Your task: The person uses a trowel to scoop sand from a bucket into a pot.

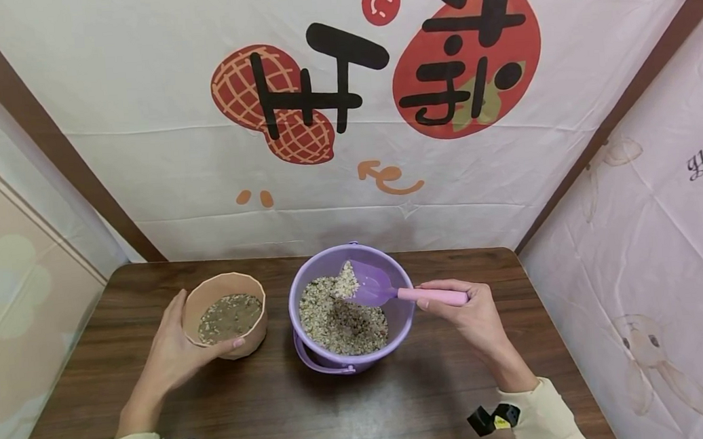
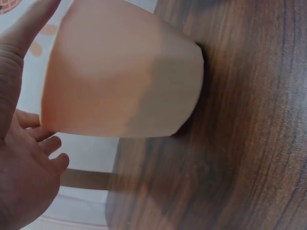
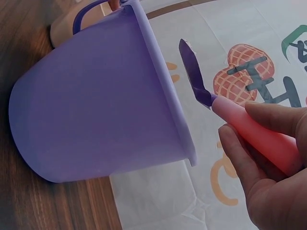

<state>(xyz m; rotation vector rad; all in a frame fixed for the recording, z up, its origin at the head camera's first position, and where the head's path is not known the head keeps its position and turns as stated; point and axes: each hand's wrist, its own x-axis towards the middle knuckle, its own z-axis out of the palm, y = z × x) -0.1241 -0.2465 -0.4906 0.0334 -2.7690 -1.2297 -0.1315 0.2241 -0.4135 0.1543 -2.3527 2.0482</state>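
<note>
My right hand [image 1: 476, 313] grips the pink handle of a small shovel [image 1: 373, 286]. Its purple blade is held over a purple bucket [image 1: 403, 325], with pale grit [image 1: 347, 282] on the blade tip. Coarse mixed grit [image 1: 340, 322] lies inside the bucket. The right wrist view shows the shovel [image 3: 194, 72] just beyond the bucket's rim, apart from it. To the left, my left hand [image 1: 173, 351] holds a peach faceted plant pot [image 1: 260, 331] by its near and left sides. Brownish soil mix [image 1: 231, 316] fills part of the pot. In the left wrist view, the pot's base [image 2: 192, 96] rests on the table.
Both containers stand on a dark wood-grain table [image 1: 243, 417]. The bucket's handle [image 1: 312, 364] hangs down on its near left side. A printed white cloth [image 1: 357, 205] hangs behind the table, with more cloth walls [image 1: 635, 254] at either side.
</note>
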